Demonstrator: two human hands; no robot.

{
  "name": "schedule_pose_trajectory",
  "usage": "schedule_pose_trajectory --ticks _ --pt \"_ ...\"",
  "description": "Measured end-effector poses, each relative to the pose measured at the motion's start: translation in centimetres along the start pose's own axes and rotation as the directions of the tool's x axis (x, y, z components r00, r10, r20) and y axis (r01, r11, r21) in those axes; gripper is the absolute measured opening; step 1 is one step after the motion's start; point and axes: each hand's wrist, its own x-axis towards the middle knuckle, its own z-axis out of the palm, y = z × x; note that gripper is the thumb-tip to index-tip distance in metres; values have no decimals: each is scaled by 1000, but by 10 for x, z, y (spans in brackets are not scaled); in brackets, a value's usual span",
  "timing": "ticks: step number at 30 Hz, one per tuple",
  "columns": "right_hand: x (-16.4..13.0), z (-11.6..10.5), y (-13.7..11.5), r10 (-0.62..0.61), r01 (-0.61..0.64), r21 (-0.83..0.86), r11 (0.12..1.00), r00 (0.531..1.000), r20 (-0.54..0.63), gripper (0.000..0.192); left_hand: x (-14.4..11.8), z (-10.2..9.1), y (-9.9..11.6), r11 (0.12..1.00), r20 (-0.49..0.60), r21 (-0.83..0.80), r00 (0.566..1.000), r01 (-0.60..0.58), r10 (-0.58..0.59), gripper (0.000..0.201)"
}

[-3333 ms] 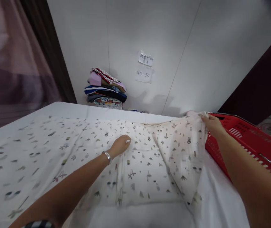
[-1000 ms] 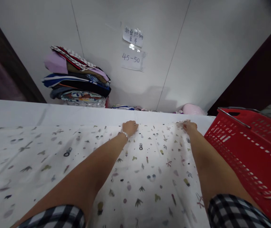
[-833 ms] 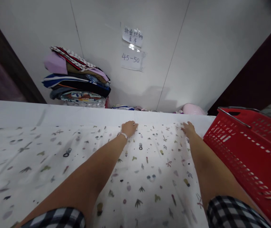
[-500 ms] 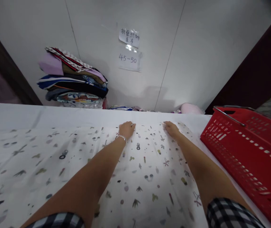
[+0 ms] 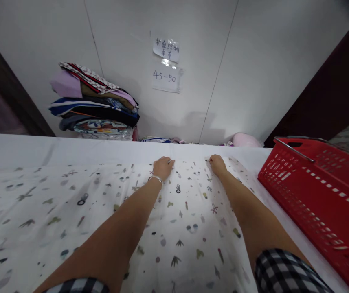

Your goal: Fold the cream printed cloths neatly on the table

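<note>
Closest to me, my checked sleeves [image 5: 287,272] are framing both bare forearms as I am leaning out over the printed cloth [image 5: 70,207], which is lying spread flat on the white table [image 5: 70,148] and running away to the left of my hands. My left hand [image 5: 163,167], with a silver bracelet [image 5: 156,178] at the wrist, is resting palm down on the cloth's far edge, fingers loosely curled; whether they are pinching the hem or only pressing on it I cannot tell. My right hand [image 5: 217,165] is lying just to the right of it, also at the far edge, flat and relaxed on the fabric, gripping nothing that I can see.

I am judging this to be the smoothing and lining-up of the far edge after a fold. Whatever comes next is calling for a firm hold on that hem with both hands and an even pull, so the layers are staying square.

To the right of my right hand, well apart, a red basket [image 5: 314,195] is sitting at the table's end. Beyond my left hand, a stack of folded fabrics [image 5: 95,110] is leaning at the wall, beside two paper notes [image 5: 165,65].
</note>
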Motion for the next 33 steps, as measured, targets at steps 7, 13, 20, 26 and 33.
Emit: schedule_pose_trajectory --ticks 7,13,20,26,33 --pt "6 2 -3 143 -144 -22 989 989 -40 23 0 1 0 999 1 -27 1000 18 -18 32" --pt "7 8 -7 196 -196 6 981 980 -18 23 1 2 1 1000 -8 -1 1000 15 -15 29" --pt "-7 15 -3 59 -56 48 997 996 -66 39 1 0 3 998 -7 -28 999 48 -48 21" --pt "-9 21 -11 -157 158 159 975 987 -18 35 1 0 2 999 -8 -12 999 53 -53 22" --pt "2 20 -40 -246 229 245 942 968 42 16 1 -1 3 998 11 5 997 70 -70 25"
